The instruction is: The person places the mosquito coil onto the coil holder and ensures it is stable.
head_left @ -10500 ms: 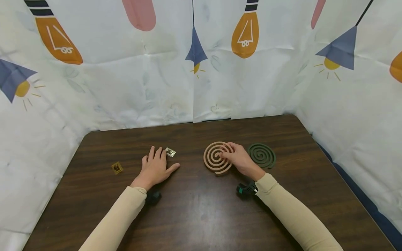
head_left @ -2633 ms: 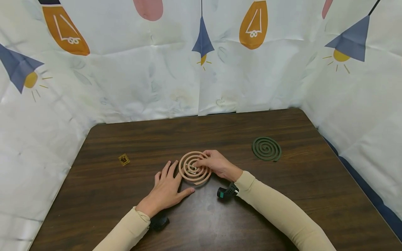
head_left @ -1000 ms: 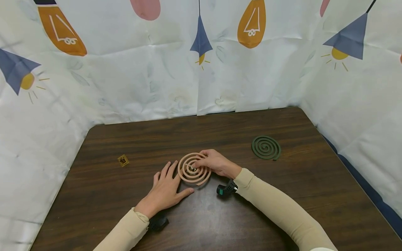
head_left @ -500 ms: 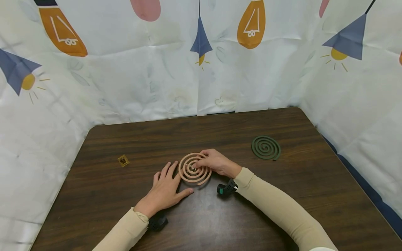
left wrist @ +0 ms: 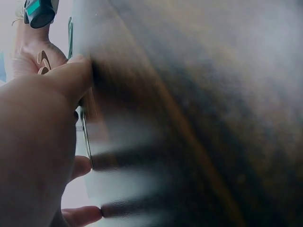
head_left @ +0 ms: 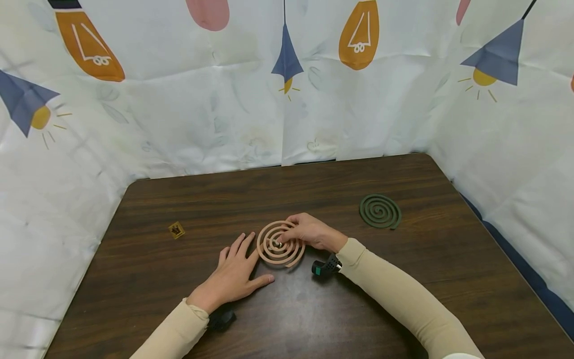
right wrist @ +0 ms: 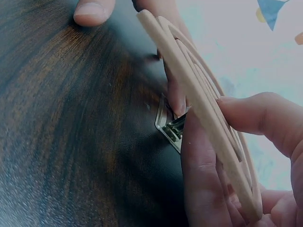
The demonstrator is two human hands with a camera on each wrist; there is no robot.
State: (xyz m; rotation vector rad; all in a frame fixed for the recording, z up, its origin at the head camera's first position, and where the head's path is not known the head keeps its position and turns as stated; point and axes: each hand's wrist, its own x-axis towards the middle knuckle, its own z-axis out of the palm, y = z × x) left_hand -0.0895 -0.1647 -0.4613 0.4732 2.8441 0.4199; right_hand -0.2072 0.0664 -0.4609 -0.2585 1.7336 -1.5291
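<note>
My right hand (head_left: 316,233) pinches a tan mosquito coil (right wrist: 205,120) near its middle, thumb on top and fingers beneath. The coil is raised a little off the wooden table. Below it lies a small metal coil stand (right wrist: 173,133) with an upright tab, seen through the coil's gaps and from the side in the right wrist view. My left hand (head_left: 230,276) rests on the table with fingers spread, and a fingertip touches the stand. From the frames I cannot tell whether the tab meets the coil's centre.
A green mosquito coil (head_left: 380,211) lies flat at the right of the table. Toward the left lies a second small stand, gold-coloured (head_left: 177,230). A patterned white cloth (head_left: 251,124) hangs behind the table's far edge.
My right hand has carried the tan coil leftward from beside the green one to above the stand by my left hand. In the last half second it has shifted slightly right and nearer.
</note>
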